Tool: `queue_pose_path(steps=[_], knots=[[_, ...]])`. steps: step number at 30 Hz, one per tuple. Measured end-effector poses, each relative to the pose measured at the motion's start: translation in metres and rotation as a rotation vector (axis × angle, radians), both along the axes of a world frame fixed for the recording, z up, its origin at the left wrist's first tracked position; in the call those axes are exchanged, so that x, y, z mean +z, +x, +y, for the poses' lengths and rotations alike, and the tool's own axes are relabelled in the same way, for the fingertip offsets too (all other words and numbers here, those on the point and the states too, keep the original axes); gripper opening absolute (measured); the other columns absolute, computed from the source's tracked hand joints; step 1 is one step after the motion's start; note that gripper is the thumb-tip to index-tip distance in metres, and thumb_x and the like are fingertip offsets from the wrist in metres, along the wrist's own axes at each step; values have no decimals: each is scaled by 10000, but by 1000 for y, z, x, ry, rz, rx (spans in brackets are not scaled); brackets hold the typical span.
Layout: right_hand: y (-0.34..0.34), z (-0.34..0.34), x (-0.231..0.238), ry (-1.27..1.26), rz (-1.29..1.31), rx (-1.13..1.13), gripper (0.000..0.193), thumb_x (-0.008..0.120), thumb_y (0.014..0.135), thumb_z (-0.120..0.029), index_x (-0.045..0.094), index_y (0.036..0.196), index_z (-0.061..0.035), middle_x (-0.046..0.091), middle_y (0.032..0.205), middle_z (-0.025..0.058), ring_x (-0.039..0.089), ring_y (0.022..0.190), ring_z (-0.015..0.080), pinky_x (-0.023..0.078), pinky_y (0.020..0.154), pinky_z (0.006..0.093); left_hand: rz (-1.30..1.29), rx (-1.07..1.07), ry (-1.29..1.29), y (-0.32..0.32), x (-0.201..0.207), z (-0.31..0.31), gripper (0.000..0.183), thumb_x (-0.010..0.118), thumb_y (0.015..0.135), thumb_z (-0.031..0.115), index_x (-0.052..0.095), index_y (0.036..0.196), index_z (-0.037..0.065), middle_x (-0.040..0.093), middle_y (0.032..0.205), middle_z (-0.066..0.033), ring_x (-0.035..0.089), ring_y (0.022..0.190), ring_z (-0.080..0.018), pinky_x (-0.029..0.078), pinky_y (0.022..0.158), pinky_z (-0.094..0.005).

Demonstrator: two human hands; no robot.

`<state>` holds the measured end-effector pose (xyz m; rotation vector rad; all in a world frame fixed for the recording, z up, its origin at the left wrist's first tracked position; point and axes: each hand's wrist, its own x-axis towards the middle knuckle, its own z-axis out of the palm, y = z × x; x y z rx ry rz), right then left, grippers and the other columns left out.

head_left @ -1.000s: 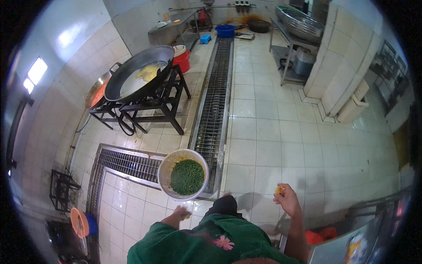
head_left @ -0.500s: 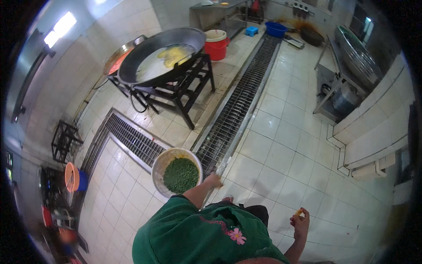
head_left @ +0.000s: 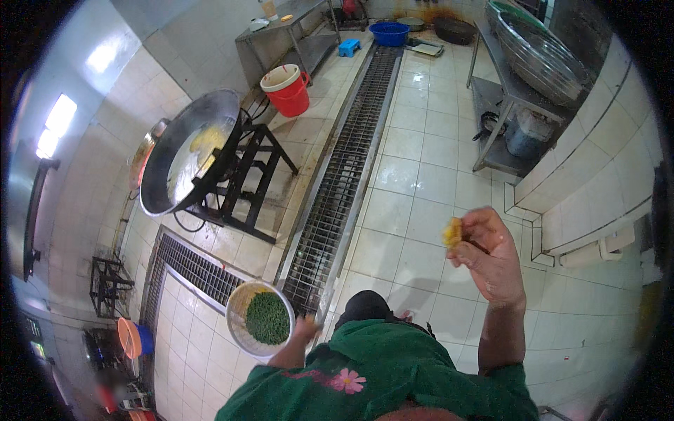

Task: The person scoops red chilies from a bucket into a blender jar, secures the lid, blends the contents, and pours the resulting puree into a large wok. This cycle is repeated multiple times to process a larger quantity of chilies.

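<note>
Black wok (head_left: 216, 109) near red bucket (head_left: 289, 98) | right fingers (head_left: 480, 219) pinch yellow morsel (head_left: 451, 233) | left fingers (head_left: 307, 323): unclear

The floor (head_left: 397, 200) is laid with pale, glossy square tiles. A drain channel (head_left: 344, 168) with metal grating runs toward the rear; a second grated branch (head_left: 200, 268) lies to its left. The tiled left wall (head_left: 84, 203) carries a bright window (head_left: 57, 125). A metal bench (head_left: 277, 27) stands rear left; a two-tier metal rack (head_left: 509, 84) adjoins the tiled pillar (head_left: 572, 151), right.
</note>
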<state>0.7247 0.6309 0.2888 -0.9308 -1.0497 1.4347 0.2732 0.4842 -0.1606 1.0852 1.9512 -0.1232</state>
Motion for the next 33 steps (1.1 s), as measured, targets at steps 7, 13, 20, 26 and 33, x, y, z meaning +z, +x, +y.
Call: queue_pose_path(steps=[7,13,20,26,33], knots=[[-15,144,69,530,357,410,347,733,838,88,534,1104,-9,675,995,213,703,931,284,605,806,375,-3,188,-418,8,16,39,967,840,725,368,342,1485,35,583,1316,-247,603,1182,-342,498,998,-417],[-1,268,80,796,337,389,182,729,872,30,674,1043,1,705,1040,213,715,971,313,596,849,382,-97,91,-188,50,-14,249,1023,868,709,320,300,1505,20,590,1313,-227,606,1175,-319,503,986,-404],[51,404,65,891,357,291,112,742,821,70,680,914,72,684,964,295,720,839,370,639,794,430,-168,-65,486,198,52,639,1092,900,691,265,252,1529,2,598,1309,-203,610,1167,-293,509,972,-389],[107,530,64,918,442,319,102,761,816,53,701,897,71,691,953,294,715,853,344,625,754,377,-459,126,475,270,79,795,1126,910,657,229,246,1533,-14,592,1308,-189,618,1150,-276,511,967,-373],[106,679,53,960,814,284,124,733,892,-69,718,975,22,702,1000,195,701,828,282,608,741,334,-17,385,22,237,3,665,1152,934,614,275,270,1509,-14,560,1350,-264,565,1245,-371,473,1041,-431]])
